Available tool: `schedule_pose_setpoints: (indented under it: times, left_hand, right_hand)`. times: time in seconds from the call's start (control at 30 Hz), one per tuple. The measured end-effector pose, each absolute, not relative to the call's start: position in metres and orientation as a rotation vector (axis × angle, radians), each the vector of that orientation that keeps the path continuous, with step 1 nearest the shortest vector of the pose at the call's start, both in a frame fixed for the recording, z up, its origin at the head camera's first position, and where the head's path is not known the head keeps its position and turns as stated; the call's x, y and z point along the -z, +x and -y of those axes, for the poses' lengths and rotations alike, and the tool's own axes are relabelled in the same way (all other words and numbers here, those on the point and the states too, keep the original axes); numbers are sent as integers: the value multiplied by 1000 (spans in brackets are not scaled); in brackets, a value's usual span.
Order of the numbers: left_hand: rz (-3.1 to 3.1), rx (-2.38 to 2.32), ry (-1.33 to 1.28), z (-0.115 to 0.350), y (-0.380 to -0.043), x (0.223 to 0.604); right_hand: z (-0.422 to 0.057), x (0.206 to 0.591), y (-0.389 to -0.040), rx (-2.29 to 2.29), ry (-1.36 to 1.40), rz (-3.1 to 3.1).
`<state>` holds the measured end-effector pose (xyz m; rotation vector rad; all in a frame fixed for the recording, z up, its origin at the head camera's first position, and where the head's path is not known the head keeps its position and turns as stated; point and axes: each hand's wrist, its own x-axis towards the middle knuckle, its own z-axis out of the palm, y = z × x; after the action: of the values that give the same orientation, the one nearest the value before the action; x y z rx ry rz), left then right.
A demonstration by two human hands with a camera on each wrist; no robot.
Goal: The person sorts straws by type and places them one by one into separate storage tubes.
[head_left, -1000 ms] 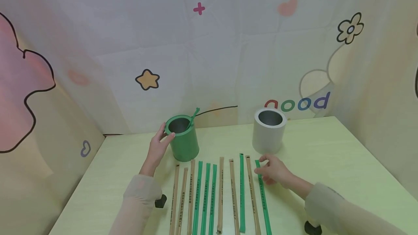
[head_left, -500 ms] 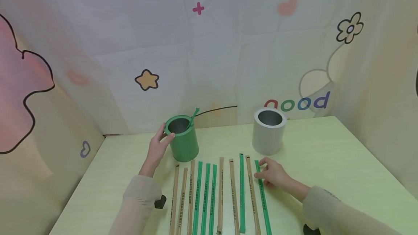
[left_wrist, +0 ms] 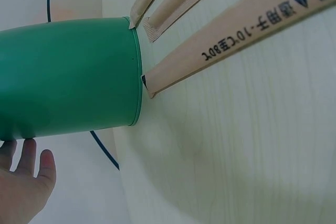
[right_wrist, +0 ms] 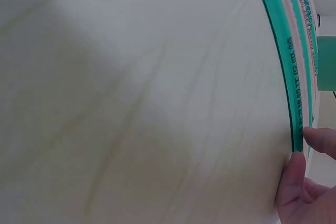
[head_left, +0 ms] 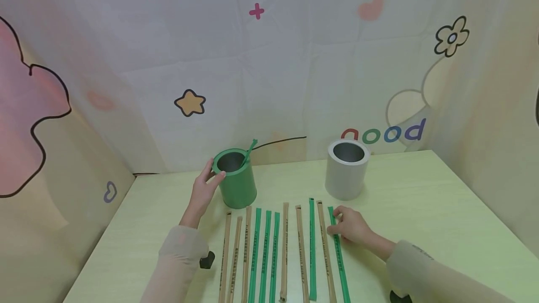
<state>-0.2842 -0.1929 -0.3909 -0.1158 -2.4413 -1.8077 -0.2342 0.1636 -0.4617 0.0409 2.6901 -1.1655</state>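
My left hand (head_left: 204, 191) rests its fingers and thumb against the left side of a green canister (head_left: 239, 191) near its rim. In the left wrist view, the fingertips (left_wrist: 30, 145) touch the canister's wall. A green wrapped straw (head_left: 250, 147) leans inside, its top above the rim. My right hand (head_left: 351, 224) pinches the rightmost green wrapped straw (head_left: 340, 261) near its far end, thumb on one side and fingers on the other. That straw lies on the table. In the right wrist view, the same green straw (right_wrist: 286, 51) runs down between the thumb and fingers.
Several brown and green wrapped straws lie side by side on the table, among them a brown straw (head_left: 284, 251) and a green straw (head_left: 312, 247). Behind my right hand stands a white canister (head_left: 346, 179). A printed curtain (head_left: 269, 69) hangs along the back edge.
My right thumb and fingers have moved slightly toward me along the rightmost green straw and come together on it. My left hand and both canisters have stayed in place.
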Motion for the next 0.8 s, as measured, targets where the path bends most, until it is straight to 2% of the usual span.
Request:
schedule_pose_setpoints:
  times: [0.5,0.8]
  left_hand:
    - [2437,1810,-121,201,-298,408]
    - [2452,1812,-102,192,-284,389]
  right_hand:
    - [-162,462,-236,1078,17,-2741]
    - [-164,460,-236,1108,1,-2728]
